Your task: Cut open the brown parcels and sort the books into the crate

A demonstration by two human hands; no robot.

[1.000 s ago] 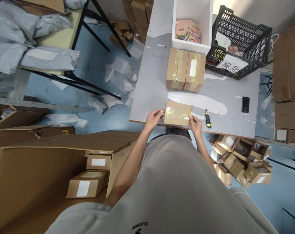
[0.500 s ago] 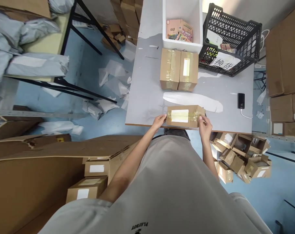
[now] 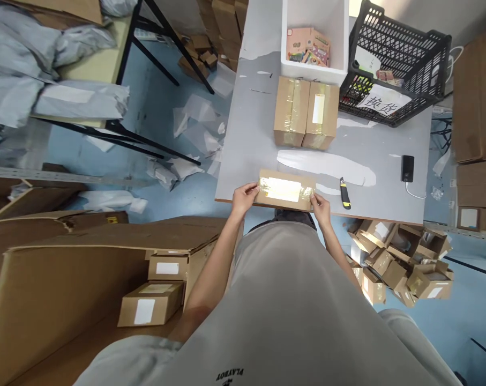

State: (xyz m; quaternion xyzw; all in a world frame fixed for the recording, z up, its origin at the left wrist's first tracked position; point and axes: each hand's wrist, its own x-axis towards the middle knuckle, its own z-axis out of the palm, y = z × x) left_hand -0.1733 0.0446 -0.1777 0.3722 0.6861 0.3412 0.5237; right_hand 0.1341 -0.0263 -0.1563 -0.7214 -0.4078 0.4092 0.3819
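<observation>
A taped cardboard box (image 3: pixel 285 204) with a white label on top lies between my hands at the front edge of the grey table (image 3: pixel 251 123). My left hand (image 3: pixel 244 198) grips its left end, and the fingers of my right hand (image 3: pixel 320 208) pinch its right end. To the right of the box, a yellow and black utility knife (image 3: pixel 344 194) rests on the tabletop. Behind the box is a long white patch (image 3: pixel 327 166) on the surface.
Two taped cartons (image 3: pixel 305 112) stand side by side before a white bin (image 3: pixel 315 71) holding small pink packets. A black crate (image 3: pixel 395 69) is at the back right, with a phone (image 3: pixel 407 169) on a cable nearby. Open boxes (image 3: pixel 403 262) are heaped on the floor at right; a large carton (image 3: pixel 66 289) stands at left.
Both hands have shifted left with the cardboard box, which is turned slightly. The utility knife has come into view to its right. The camera view has swung a little left.
</observation>
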